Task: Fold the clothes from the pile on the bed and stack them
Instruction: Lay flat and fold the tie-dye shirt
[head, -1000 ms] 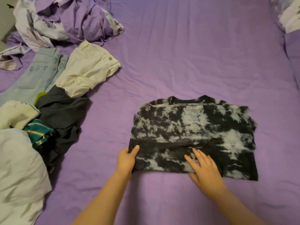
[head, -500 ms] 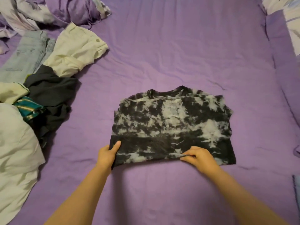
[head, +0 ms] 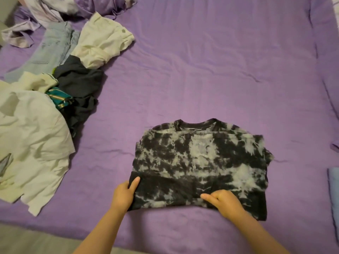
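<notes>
A black and white tie-dye T-shirt [head: 200, 162] lies folded flat on the purple bed sheet [head: 211, 70], its collar on the far edge and its doubled hem edge nearest the person. The left hand [head: 123, 196] grips the near left corner of the T-shirt, thumb lying on top of the cloth and the other fingers tucked under the edge, so the corner is pinched between them. The right hand [head: 226, 202] sits on the near edge of the T-shirt, right of its middle, fingers curled together with the thumb pointing left along the cloth; it seems to pinch a fold of fabric, though the fingertips are hidden under the knuckles. Well to the left of the T-shirt lies the unfolded pile: a large pale garment [head: 31, 149] nearest the person, a dark grey garment [head: 80, 85] beyond it and closest to the T-shirt, with a teal striped piece [head: 59, 99] caught between those two. Farther from the T-shirt, past the dark garment, lie cream shorts [head: 102, 44] with a button, and beside them light blue jeans [head: 49, 52]. A rumpled purple and white duvet [head: 60, 10] is heaped at the far left corner, beyond the jeans. To the right of the T-shirt, at the frame edge, shows a strip of blue cloth [head: 333, 195]
</notes>
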The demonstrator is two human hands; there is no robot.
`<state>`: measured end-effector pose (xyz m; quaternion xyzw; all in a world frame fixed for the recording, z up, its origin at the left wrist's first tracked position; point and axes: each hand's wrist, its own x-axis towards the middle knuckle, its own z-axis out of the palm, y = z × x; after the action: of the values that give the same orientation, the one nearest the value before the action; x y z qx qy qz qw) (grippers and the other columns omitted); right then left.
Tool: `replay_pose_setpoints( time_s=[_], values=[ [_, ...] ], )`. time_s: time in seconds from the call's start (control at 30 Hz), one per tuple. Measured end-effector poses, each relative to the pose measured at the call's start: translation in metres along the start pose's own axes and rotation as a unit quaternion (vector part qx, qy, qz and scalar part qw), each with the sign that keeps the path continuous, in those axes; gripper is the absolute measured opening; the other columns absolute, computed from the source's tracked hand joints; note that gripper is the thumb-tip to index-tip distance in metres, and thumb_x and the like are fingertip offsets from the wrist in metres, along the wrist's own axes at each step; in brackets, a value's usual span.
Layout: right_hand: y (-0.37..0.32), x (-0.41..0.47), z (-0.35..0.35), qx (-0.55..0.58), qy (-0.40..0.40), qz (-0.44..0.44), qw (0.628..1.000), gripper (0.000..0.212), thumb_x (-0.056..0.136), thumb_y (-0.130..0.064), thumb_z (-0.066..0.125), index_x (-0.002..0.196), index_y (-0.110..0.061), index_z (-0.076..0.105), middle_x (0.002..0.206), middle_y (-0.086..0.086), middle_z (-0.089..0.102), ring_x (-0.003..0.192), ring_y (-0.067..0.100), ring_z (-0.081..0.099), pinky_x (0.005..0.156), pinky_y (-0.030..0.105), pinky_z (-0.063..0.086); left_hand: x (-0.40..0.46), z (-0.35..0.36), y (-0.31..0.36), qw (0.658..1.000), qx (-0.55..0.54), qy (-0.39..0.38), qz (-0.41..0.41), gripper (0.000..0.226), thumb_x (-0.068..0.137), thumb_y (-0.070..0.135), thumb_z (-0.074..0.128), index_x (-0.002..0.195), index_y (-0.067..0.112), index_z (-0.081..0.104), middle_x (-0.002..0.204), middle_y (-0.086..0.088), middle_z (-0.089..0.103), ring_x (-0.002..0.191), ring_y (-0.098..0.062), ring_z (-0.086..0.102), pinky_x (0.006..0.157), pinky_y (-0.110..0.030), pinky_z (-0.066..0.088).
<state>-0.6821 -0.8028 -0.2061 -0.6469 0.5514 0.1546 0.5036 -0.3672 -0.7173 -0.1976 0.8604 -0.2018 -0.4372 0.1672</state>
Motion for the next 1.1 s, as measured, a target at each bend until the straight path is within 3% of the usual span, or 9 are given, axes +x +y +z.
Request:
replay_pose_setpoints(
  time_s=[0.17, 0.27, 0.3, 0.37, 0.43, 0.53, 0.63, 0.87, 1.1],
  values=[
    [0.005, -0.022, 0.036, 0.014, -0.019, 0.041, 0.999, 0.060, 0.091, -0.053, 0.054, 0.050, -0.019, 0.025, 0.045, -0.001, 0.020, 0.044, 0.014, 0.023, 0.056, 0.032, 0.027, -0.012, -0.004, -0.033, 0.999, 0.041, -0.026, 0.013, 0.050, 0.096, 0.040, 0.052, 0.074, -0.005, 0.061, 0.074, -0.020, 0.066, 0.076, -0.038, 0.061, 0.070, -0.045, 0.048],
    [-0.004, -0.027, 0.049, 0.000, 0.010, 0.064, 0.998, 0.059, 0.093, -0.055, 0.046, 0.051, -0.015, 0.038, 0.049, 0.002, 0.036, 0.048, 0.015, 0.035, 0.061, 0.035, 0.038, -0.017, -0.005, -0.044, 0.999, 0.036, -0.034, 0.011, 0.049, 0.096, 0.040, 0.053, 0.071, -0.002, 0.058, 0.074, -0.021, 0.065, 0.075, -0.038, 0.061, 0.071, -0.047, 0.050],
    [-0.008, -0.026, 0.051, -0.010, 0.034, 0.063, 0.997, 0.058, 0.095, -0.054, 0.042, 0.056, -0.012, 0.049, 0.056, 0.005, 0.047, 0.054, 0.016, 0.044, 0.066, 0.034, 0.042, -0.017, -0.005, -0.046, 0.999, 0.031, -0.035, 0.013, 0.047, 0.096, 0.039, 0.054, 0.070, 0.000, 0.058, 0.073, -0.020, 0.065, 0.074, -0.037, 0.061, 0.071, -0.047, 0.051],
    [-0.021, -0.018, 0.055, -0.052, 0.094, 0.027, 0.994, 0.049, 0.097, -0.051, 0.038, 0.092, -0.013, 0.069, 0.089, 0.005, 0.062, 0.086, 0.016, 0.057, 0.079, 0.029, 0.043, -0.018, -0.004, -0.048, 0.999, 0.012, -0.045, 0.022, 0.040, 0.095, 0.036, 0.056, 0.075, 0.002, 0.062, 0.073, -0.013, 0.067, 0.077, -0.033, 0.063, 0.071, -0.043, 0.051],
    [-0.038, -0.005, 0.060, -0.137, 0.142, -0.033, 0.980, 0.045, 0.100, -0.049, 0.035, 0.134, -0.025, 0.051, 0.132, 0.000, 0.050, 0.124, 0.017, 0.043, 0.099, 0.027, 0.037, -0.019, -0.004, -0.048, 0.998, 0.004, -0.051, 0.040, 0.027, 0.093, 0.032, 0.060, 0.086, 0.007, 0.067, 0.080, -0.006, 0.069, 0.083, -0.028, 0.065, 0.068, -0.033, 0.047],
    [-0.074, 0.023, 0.064, -0.207, 0.107, -0.059, 0.971, 0.056, 0.098, -0.057, 0.026, 0.150, -0.034, 0.023, 0.160, -0.003, 0.009, 0.147, 0.020, 0.006, 0.117, 0.041, 0.019, -0.018, -0.007, -0.051, 0.997, 0.024, -0.051, 0.056, 0.022, 0.091, 0.026, 0.064, 0.107, 0.011, 0.068, 0.094, -0.005, 0.070, 0.082, -0.018, 0.061, 0.061, -0.019, 0.040],
    [-0.116, 0.056, 0.058, -0.219, 0.069, -0.034, 0.973, 0.064, 0.095, -0.063, 0.026, 0.150, -0.031, 0.023, 0.161, 0.001, 0.002, 0.148, 0.025, -0.001, 0.117, 0.046, 0.016, -0.020, -0.011, -0.055, 0.998, 0.014, -0.054, 0.039, 0.017, 0.089, 0.025, 0.067, 0.098, 0.010, 0.066, 0.085, -0.003, 0.065, 0.077, -0.017, 0.058, 0.057, -0.020, 0.038],
    [-0.223, 0.103, 0.065, -0.138, 0.081, -0.129, 0.979, 0.061, 0.099, -0.042, 0.043, 0.149, -0.013, 0.024, 0.151, 0.012, 0.031, 0.134, 0.030, 0.036, 0.108, 0.040, 0.035, -0.020, -0.020, -0.055, 0.983, -0.163, -0.085, -0.017, 0.019, 0.084, 0.016, 0.073, 0.090, 0.000, 0.065, 0.088, -0.012, 0.068, 0.083, -0.022, 0.061, 0.077, -0.036, 0.051],
    [-0.258, 0.122, 0.094, -0.206, 0.130, 0.015, 0.970, 0.100, 0.086, -0.058, 0.057, 0.152, -0.014, -0.003, 0.151, 0.015, 0.015, 0.135, 0.038, 0.024, 0.092, 0.043, 0.045, -0.030, -0.028, -0.047, 0.920, -0.350, -0.151, -0.092, 0.013, 0.084, 0.010, 0.072, 0.096, 0.010, 0.068, 0.082, 0.001, 0.076, 0.075, -0.012, 0.072, 0.061, -0.020, 0.055]
  ],
)
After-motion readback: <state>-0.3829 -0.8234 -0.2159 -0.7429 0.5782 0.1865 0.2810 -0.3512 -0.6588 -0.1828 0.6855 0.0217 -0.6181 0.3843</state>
